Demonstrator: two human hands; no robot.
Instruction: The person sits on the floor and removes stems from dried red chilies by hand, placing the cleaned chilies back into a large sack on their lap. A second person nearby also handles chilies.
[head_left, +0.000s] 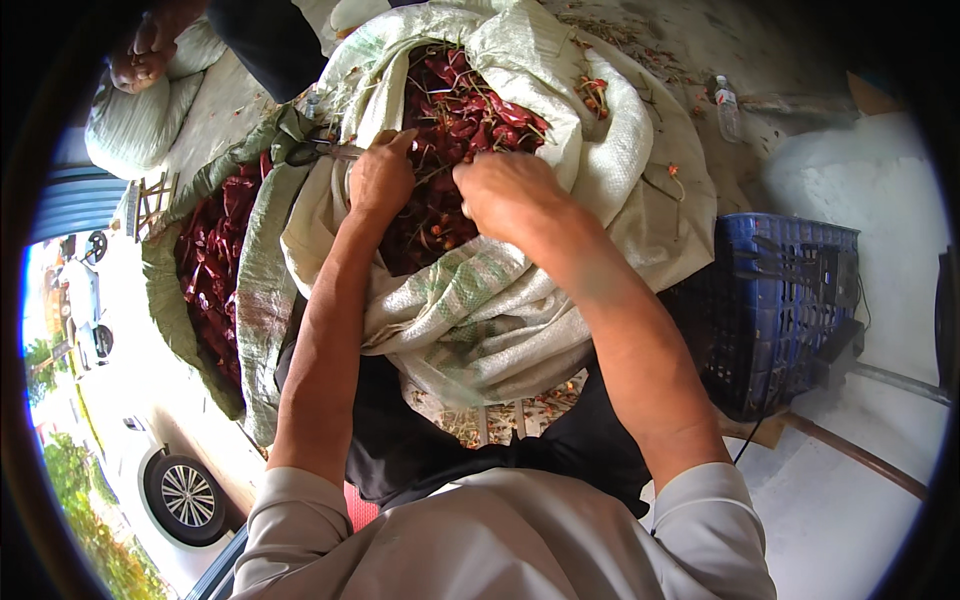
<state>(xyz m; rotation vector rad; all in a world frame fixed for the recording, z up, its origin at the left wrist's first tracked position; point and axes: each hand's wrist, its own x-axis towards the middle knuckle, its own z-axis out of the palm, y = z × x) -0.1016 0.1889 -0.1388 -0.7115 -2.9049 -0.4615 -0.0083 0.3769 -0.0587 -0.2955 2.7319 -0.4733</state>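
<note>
Dried red chili peppers (514, 112) with thin stems fill a white woven sack (465, 285) whose rim is rolled down in front of me. My left hand (382, 172) is at the left side of the opening, with a pair of scissors (319, 152) beside it, their dark handles pointing left; the grip on them is partly hidden. My right hand (510, 191) is over the peppers, fingers curled down and slightly blurred, so what it touches is hidden. A green-grey woven sack (262, 315) at the left holds more dark red peppers (217, 270).
A blue plastic crate (787, 300) stands at the right, with a plastic bottle (727, 112) on the floor beyond it. Another person's hand (142, 64) shows at the upper left, near a full white sack (131, 124). Stem scraps litter the floor. Outside at the left is a parked white car (135, 487).
</note>
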